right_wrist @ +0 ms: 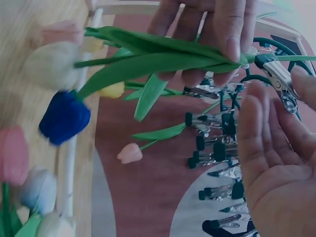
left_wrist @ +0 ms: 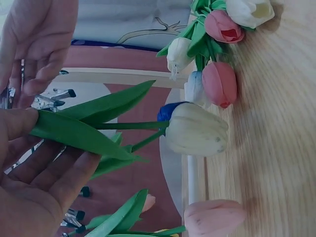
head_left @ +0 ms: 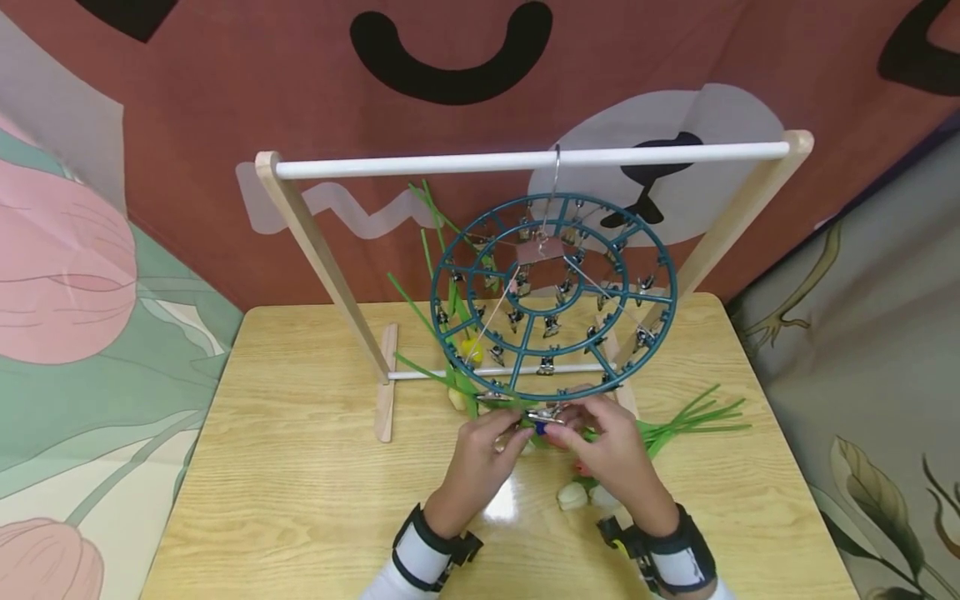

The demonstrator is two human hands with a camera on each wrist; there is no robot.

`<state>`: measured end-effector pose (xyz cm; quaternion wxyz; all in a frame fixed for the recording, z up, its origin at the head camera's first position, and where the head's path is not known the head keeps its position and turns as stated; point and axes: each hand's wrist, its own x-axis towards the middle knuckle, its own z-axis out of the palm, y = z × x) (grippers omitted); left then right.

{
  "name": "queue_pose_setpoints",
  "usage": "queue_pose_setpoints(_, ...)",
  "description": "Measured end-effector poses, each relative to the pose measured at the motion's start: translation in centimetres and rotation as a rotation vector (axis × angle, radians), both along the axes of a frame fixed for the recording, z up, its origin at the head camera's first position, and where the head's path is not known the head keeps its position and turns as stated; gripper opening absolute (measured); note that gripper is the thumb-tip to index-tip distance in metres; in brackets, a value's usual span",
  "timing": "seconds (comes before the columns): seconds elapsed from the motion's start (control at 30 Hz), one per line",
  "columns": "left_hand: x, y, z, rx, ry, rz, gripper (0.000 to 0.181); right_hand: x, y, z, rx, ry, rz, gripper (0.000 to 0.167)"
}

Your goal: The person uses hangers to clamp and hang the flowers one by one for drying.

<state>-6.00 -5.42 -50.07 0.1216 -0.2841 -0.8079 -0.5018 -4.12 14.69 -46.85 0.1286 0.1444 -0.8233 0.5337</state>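
Near the front of a round teal clip hanger, my left hand pinches the green stems and leaves of artificial tulips. A white tulip and a blue tulip are at the bloom end of these stems, hanging toward the table in the left wrist view. My right hand holds a metal clip with dark tips between thumb and fingers. The clip's tips are at the stems, just beside my left thumb. Whether they bite on the stems is hard to tell.
The hanger hooks over the white rod of a wooden stand, with several clips around its rings. Other tulips, including a yellow tulip, hang at its left. Loose tulips with green stems lie on the wooden table at right.
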Motion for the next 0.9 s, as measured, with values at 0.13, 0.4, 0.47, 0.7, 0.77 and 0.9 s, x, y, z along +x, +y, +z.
queue_pose_setpoints(0.13,0.0,-0.5,-0.3,0.003,-0.019,0.021,0.014,0.5,0.9,-0.8,0.072,-0.023,0.060,0.040)
queue_pose_setpoints(0.4,-0.2,-1.8,-0.6,-0.014,-0.003,0.087,0.013,1.9,3.9,-2.6,0.226,-0.049,0.020,0.031)
queue_pose_setpoints(0.47,-0.3,-2.2,-0.7,-0.016,-0.004,0.107,0.013,2.2,4.8,-2.8,0.262,-0.045,-0.027,0.029)
queue_pose_setpoints(0.7,-0.4,-3.4,-1.1,0.015,-0.024,0.130,0.012,2.6,6.6,-3.0,0.306,-0.044,-0.114,0.022)
queue_pose_setpoints(0.77,-0.5,-3.8,-1.2,0.022,-0.037,0.138,0.011,2.6,6.7,-3.1,0.312,-0.049,-0.121,0.022)
queue_pose_setpoints(0.9,-0.7,-4.6,-1.3,0.035,-0.068,0.174,0.012,2.6,6.9,-3.2,0.308,-0.049,-0.119,0.021)
